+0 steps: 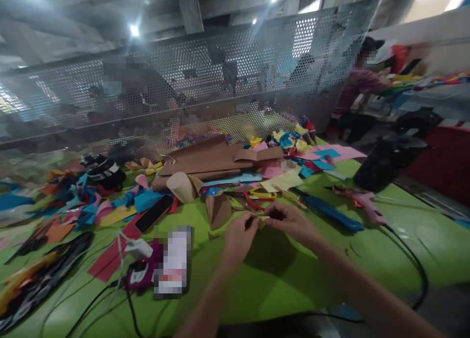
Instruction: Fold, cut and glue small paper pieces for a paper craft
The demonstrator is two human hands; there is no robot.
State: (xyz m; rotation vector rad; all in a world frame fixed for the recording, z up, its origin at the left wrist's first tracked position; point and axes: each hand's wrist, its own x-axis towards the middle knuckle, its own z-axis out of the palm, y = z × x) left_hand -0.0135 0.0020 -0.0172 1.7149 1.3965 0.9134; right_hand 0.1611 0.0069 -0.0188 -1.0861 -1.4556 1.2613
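The left hand (240, 232) and right hand (292, 223) pinch a small, pale-yellow, curled piece (263, 222) between their fingertips above the smooth green table (264, 289).

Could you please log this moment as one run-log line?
left hand: pinching small yellow piece | right hand: pinching same piece | right side: pink glue gun | left side: dark phone | surface: green table
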